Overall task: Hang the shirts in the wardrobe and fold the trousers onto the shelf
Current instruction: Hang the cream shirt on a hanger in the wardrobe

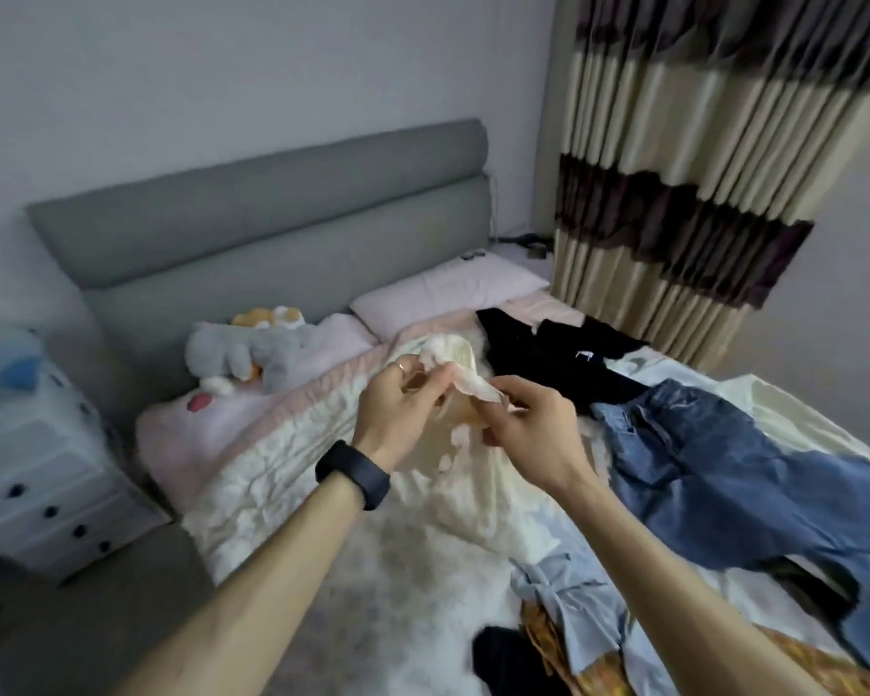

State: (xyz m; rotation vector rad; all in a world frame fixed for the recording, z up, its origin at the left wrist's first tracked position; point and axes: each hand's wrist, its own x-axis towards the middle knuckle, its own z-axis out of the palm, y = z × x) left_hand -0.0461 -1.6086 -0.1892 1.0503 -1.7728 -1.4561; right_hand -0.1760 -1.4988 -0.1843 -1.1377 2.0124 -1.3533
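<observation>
Nearest the camera, a light-blue shirt [573,595], an orange patterned cloth [598,670] and a black garment [503,655] are lying heaped at the near right of the bed [297,444]. Beyond them, blue jeans [714,469] are sprawling unfolded along the right side, and a black shirt [548,359] is lying flat at the far right.

At mid-bed the left hand [398,399] and the right hand [528,419] are each pinching an edge of a thin cream garment [473,474], fingers curled and clamped on the cloth. The rest of it is draping down onto the bedspread. Whether the held edge is collar or hem cannot be told. No wardrobe, shelf or hanger is showing.

Assessment: the person appears to be sorting this garment out, probably a shirt being readied for hanging. To do it well, the person should be finding the collar and shoulder seams first, then lifting the fabric clear of the bed and gripping at both shoulders so it is hanging straight. Cloth this thin is likely to twist, so a light, even pull is advisable.
</observation>
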